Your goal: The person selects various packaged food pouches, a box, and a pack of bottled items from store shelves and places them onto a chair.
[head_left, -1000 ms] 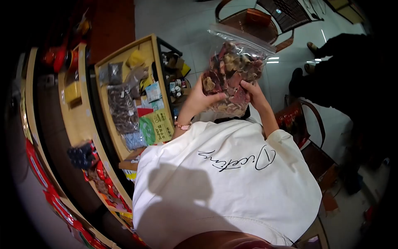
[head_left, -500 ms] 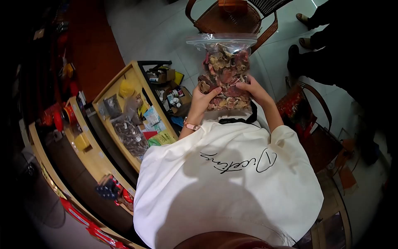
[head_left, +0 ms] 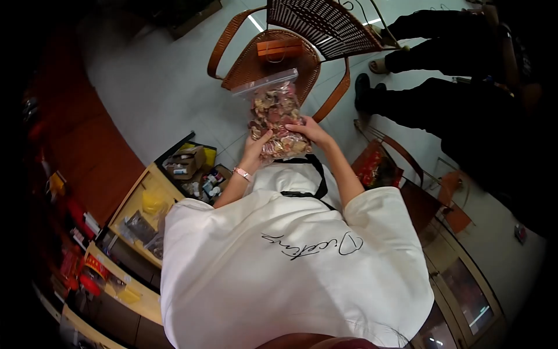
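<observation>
1. Presently, we observe a clear zip bag [head_left: 275,115] held up beyond our white shirt [head_left: 273,296]; reddish and tan pieces fill it below the slanted seal strip [head_left: 264,83].
2. Left grip [head_left: 254,149]: closed on the bag's left side near its lower corner, thumb across the front.
3. Right grip [head_left: 311,131]: closed on the bag's right side, thumb on the front.
4. We see the strip overlap the near edge of a woven chair seat [head_left: 247,63]; we cannot tell the gap between. An orange package [head_left: 280,50] lies on that seat.
5. To our left, a yellow packet [head_left: 153,202] lies near the far end of a wooden tray [head_left: 165,177].
</observation>
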The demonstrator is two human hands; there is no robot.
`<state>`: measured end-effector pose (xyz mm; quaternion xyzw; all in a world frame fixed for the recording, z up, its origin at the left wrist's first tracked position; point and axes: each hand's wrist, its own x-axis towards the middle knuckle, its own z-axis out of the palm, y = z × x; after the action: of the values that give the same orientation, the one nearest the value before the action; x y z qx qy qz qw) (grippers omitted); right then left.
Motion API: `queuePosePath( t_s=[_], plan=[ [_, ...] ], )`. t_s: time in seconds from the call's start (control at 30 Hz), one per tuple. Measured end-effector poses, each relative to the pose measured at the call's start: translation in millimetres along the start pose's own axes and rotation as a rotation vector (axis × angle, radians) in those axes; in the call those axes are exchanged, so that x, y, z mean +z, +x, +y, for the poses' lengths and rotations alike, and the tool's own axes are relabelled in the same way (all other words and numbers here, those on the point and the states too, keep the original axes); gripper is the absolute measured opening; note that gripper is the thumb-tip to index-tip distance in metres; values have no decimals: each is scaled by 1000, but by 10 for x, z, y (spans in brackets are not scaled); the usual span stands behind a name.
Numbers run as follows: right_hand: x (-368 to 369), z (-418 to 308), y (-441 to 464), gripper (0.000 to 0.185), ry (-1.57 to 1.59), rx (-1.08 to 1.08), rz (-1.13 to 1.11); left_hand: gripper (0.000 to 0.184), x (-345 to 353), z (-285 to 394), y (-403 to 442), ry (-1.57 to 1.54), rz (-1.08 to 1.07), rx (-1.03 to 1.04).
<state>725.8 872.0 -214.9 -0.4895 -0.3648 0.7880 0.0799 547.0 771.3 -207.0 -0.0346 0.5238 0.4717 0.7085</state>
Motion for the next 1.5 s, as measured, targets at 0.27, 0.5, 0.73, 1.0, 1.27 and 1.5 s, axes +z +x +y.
queuePosePath(
  t_s=[0.27, 0.5, 0.73, 1.0, 1.27, 1.5],
  plan=[
    [-192, 684, 1093, 73, -189, 346, 120, 43, -584, -328, 1063, -138, 234, -353],
    [-319, 753, 1757, 59, -239, 253, 224, 50, -713, -195, 1624, -166, 157, -303],
    [-876, 856, 2500, 47, -547, 67, 181, 54, -715, -252, 2367, 48, 103, -155],
    [-1345, 637, 2837, 44, -1069, 33, 162, 53, -640, -337, 2245, 292, 504, -237],
    [-1443, -14, 2604, 38, -1032, -84, -38, 19, -662, -1137, 1481, -196, 895, -162],
    [-2327, 27, 2213, 38, -1208, -371, -359, 20, 478, -1451, 863, -358, 464, 133]
  ],
)
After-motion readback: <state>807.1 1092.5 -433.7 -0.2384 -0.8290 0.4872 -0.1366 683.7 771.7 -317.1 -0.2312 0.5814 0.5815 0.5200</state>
